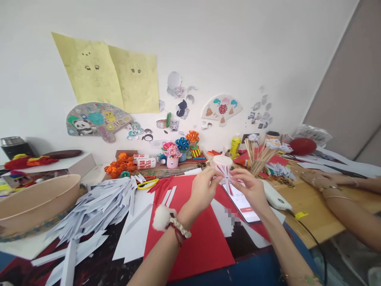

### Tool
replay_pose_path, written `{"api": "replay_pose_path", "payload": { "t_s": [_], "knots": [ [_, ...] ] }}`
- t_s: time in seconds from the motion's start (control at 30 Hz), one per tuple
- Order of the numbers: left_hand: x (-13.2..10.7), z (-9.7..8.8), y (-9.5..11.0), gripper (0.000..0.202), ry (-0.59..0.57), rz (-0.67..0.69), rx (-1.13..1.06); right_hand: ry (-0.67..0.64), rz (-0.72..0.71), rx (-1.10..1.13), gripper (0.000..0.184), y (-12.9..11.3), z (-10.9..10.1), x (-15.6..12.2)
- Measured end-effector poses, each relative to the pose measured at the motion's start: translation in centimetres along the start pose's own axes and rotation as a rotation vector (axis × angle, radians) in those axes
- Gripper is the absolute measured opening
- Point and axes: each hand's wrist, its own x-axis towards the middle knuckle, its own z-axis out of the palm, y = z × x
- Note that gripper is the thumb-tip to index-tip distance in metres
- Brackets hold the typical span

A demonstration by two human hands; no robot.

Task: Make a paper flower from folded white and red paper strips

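Between both hands, above the table, is a small fan-shaped bundle of folded red and white paper (228,183), pinched at its middle. My left hand (205,186) grips its left side between thumb and fingers. My right hand (248,183) pinches it from the right with thumb and forefinger. Under my right hand lies a phone (245,204) with a lit screen. Below my left forearm is a large red paper sheet (190,246), with narrow white paper strips (170,196) on it. A white fluffy ball (161,217) hangs by my left wrist.
Folded white paper pieces (101,206) are heaped at the left beside a round wooden tub (38,198). Yellow-handled scissors (148,184), orange craft flowers (122,166) and wooden sticks (254,159) stand farther back. Another person's arms (336,190) rest at the right, near a white power bank (275,196) with a cable.
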Motion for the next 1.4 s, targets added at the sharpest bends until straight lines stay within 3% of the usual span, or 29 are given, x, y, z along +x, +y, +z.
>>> {"api": "replay_pose_path", "payload": {
  "t_s": [0.23,0.37,0.57,0.8,0.9,1.13,1.4],
  "knots": [
    [-0.9,-1.5,-1.7,0.003,-0.016,0.159,0.152,-0.152,-0.038,0.116,0.015,-0.3,1.5,-1.0],
    [-1.3,-1.8,-2.5,0.003,-0.06,0.189,0.231,-0.224,-0.058,0.061,0.013,-0.6,1.8,-1.3],
    [-1.5,-1.5,-2.6,0.005,-0.045,0.175,0.34,-0.129,-0.163,-0.028,0.004,0.2,1.5,-1.2],
    [-1.5,-0.9,-2.0,0.021,-0.018,0.085,0.438,0.001,-0.077,-0.028,0.016,1.5,1.6,-1.3],
    [-1.6,-0.3,-1.8,0.016,-0.05,0.069,0.454,-0.028,-0.057,-0.068,0.021,1.3,1.4,-1.3],
    [-2.0,0.4,-2.1,0.009,-0.149,0.082,0.392,-0.121,-0.036,-0.077,0.01,0.7,1.9,-1.6],
    [-2.4,0.6,-1.9,0.011,-0.163,0.126,0.297,-0.097,0.038,-0.013,0.01,1.0,2.3,-2.0]
  ]
}}
